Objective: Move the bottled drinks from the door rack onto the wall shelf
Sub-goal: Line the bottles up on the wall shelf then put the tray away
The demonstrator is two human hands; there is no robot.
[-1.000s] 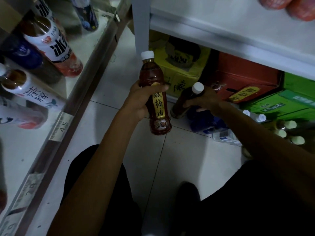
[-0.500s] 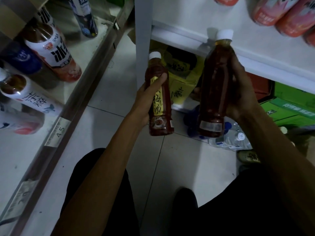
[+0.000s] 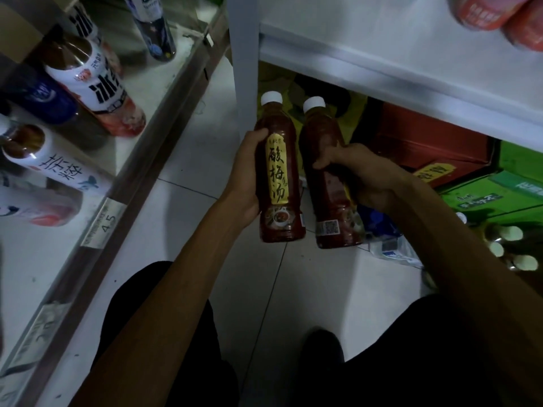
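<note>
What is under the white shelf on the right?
A yellow carton, a red carton and green cartons sit under the white shelf, with pale-capped bottles beside them. The left-hand bottle and right-hand bottle hide part of the yellow carton.

The left bottle (image 3: pixel 279 183) and right bottle (image 3: pixel 326 171) are clear, glossy plastic with smooth white plastic caps (image 3: pixel 271 97), and the left one is wrapped in a shiny film label (image 3: pixel 277 168). The floor (image 3: pixel 188 183) is smooth tile with a soft sheen, and the shelf (image 3: pixel 382 63) is smooth, matt white. The cartons (image 3: pixel 426 142) look like printed cardboard, and the tag (image 3: pixel 106 218) on the rack (image 3: pixel 141 171) edge looks like paper behind clear plastic.
</note>
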